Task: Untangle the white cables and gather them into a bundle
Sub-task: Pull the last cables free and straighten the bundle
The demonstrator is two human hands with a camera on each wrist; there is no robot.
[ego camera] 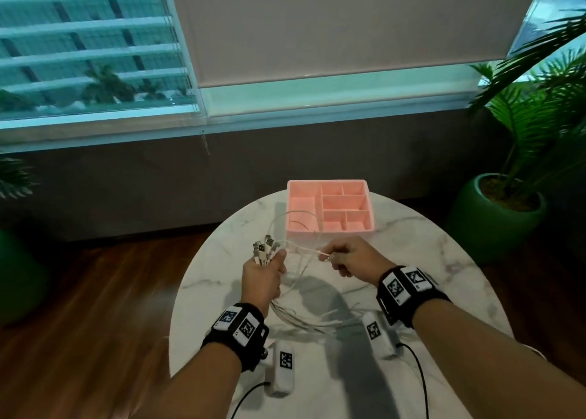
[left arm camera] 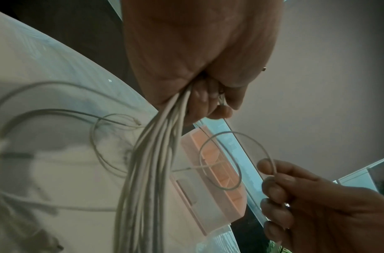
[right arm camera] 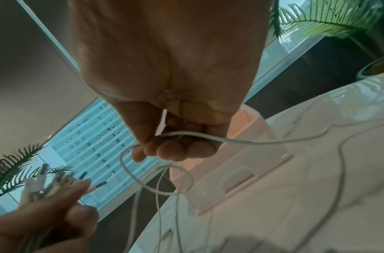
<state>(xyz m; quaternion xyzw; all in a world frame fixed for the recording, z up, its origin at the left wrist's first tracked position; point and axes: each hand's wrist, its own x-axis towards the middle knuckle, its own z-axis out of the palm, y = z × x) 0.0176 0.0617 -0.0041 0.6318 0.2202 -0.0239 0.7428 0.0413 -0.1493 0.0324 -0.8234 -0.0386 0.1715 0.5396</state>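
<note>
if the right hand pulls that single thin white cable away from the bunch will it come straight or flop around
Probably floppy: the single thin white cable curls into a loose loop below the right hand. It looks light, sagging without tension. It may snag, since its loop crosses strands hanging from the bunch of white cables gripped by the left hand.

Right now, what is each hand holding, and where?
Left hand grips the white cables just below their plugs; right hand pinches one cable's loop.

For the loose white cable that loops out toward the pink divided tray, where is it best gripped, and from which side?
Probably at the plug end, pinched from the right, as the right hand does now. The loose white cable is thin and floppy, so its stiffer end near the left hand's gathered bundle of white cables gives control; the slack by the pink divided tray would only sag.
</note>
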